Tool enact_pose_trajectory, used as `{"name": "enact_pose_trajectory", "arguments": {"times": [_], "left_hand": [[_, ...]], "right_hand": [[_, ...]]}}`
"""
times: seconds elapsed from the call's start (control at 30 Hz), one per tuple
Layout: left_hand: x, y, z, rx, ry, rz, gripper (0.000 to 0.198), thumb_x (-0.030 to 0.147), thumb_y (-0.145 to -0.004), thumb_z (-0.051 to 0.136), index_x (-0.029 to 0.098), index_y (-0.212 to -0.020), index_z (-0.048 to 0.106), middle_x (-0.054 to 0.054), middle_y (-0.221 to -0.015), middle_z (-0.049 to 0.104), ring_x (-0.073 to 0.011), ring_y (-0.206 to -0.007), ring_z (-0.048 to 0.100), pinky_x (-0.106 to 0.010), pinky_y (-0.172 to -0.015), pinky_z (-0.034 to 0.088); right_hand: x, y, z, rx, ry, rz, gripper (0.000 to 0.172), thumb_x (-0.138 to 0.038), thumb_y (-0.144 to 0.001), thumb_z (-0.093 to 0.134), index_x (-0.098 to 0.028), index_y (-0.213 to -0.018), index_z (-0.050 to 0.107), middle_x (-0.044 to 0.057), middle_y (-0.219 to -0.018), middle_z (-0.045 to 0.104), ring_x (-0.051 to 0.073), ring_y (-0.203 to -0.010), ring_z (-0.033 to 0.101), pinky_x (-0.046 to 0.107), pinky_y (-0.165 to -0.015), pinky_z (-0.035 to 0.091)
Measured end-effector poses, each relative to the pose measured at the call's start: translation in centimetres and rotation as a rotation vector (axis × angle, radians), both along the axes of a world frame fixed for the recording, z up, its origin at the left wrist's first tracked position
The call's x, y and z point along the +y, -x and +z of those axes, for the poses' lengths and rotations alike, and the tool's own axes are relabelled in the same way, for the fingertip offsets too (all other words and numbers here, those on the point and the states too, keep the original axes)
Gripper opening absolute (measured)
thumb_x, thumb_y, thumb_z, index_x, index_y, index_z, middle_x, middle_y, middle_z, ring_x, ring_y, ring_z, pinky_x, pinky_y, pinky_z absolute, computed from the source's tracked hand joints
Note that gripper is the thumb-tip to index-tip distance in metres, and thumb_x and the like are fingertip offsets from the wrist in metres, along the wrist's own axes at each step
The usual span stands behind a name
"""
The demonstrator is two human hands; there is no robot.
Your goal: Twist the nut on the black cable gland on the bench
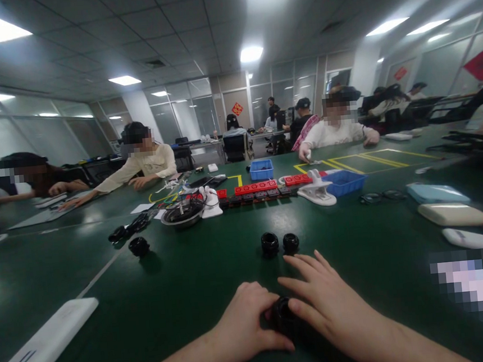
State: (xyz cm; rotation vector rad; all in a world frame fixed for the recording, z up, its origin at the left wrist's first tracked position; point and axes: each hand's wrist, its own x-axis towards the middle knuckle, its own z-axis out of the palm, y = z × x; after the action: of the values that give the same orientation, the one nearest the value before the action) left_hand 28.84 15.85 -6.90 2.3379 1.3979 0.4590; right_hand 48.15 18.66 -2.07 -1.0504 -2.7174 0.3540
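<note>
My left hand (253, 318) is curled round a black, hollow, ring-shaped plastic fitting (284, 312) low over the green table, its thumb along the near side. My right hand (325, 295) has its fingers stretched out and spread; its thumb reaches the fitting's right edge, and I cannot tell whether it presses there. Just beyond the fingers stand two similar pieces, a black fitting (269, 244) and a smaller-looking black fitting (291, 243), side by side. Another black fitting (139, 246) sits farther left. The lower part of the held piece is hidden by my hands and shadow.
Across the green table (205, 252) runs a row of red blocks (255, 187), with blue bins (345, 182), a white clip stand (317, 188) and a round dish (182, 211). A white power strip-like bar (48, 344) lies left, white cases (453, 214) right. People sit opposite.
</note>
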Motion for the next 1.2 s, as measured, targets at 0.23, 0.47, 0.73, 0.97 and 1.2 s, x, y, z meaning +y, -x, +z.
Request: {"name": "enact_pose_trajectory", "arguments": {"times": [0.23, 0.47, 0.73, 0.97, 1.2], "left_hand": [[-0.2, 0.0, 0.0, 0.005, -0.008, -0.003, 0.040, 0.048, -0.059, 0.076, 0.019, -0.076, 0.057, 0.004, -0.075, 0.055, -0.0154, -0.073, 0.048, -0.026, -0.067, 0.029], [-0.3, 0.0, 0.0, -0.017, -0.017, 0.015, 0.038, 0.046, -0.064, 0.072, 0.016, -0.069, 0.050, 0.003, -0.071, 0.050, -0.0143, -0.070, 0.045, -0.025, -0.065, 0.030], [-0.5, 0.1, -0.4, 0.006, -0.029, -0.008, 0.040, 0.048, -0.063, 0.072, 0.017, -0.071, 0.049, 0.004, -0.071, 0.049, -0.0135, -0.070, 0.044, -0.025, -0.065, 0.030], [-0.4, 0.0, -0.1, 0.044, -0.019, -0.002, 0.037, 0.048, -0.066, 0.070, 0.017, -0.075, 0.051, 0.003, -0.074, 0.052, -0.0143, -0.072, 0.045, -0.026, -0.067, 0.032], [-0.4, 0.0, -0.1, 0.050, -0.027, -0.009, 0.037, 0.049, -0.067, 0.068, 0.017, -0.076, 0.052, 0.002, -0.076, 0.053, -0.0155, -0.073, 0.046, -0.027, -0.068, 0.032]], "right_hand": [[-0.8, 0.1, 0.4, 0.088, 0.069, -0.021, 0.042, -0.037, -0.085, 0.050, -0.018, -0.122, 0.052, 0.011, -0.131, 0.040, 0.029, -0.120, 0.033, 0.048, -0.099, 0.029], [-1.6, 0.9, 0.1, 0.138, 0.139, 0.049, 0.028, -0.023, -0.073, 0.064, -0.019, -0.100, 0.060, 0.005, -0.095, 0.055, 0.021, -0.086, 0.049, 0.034, -0.074, 0.042], [-1.5, 1.2, -0.4, 0.139, 0.187, 0.066, 0.031, -0.013, -0.072, 0.060, -0.020, -0.102, 0.059, 0.004, -0.095, 0.055, 0.020, -0.087, 0.048, 0.031, -0.073, 0.040], [-1.5, 1.0, -0.6, 0.135, 0.197, 0.062, 0.031, -0.013, -0.071, 0.060, -0.020, -0.101, 0.058, 0.003, -0.095, 0.054, 0.019, -0.086, 0.049, 0.030, -0.074, 0.040], [-1.6, 1.0, -0.1, 0.111, 0.222, 0.050, 0.032, -0.013, -0.071, 0.061, -0.019, -0.102, 0.058, 0.004, -0.095, 0.055, 0.020, -0.086, 0.050, 0.031, -0.074, 0.041]]}}
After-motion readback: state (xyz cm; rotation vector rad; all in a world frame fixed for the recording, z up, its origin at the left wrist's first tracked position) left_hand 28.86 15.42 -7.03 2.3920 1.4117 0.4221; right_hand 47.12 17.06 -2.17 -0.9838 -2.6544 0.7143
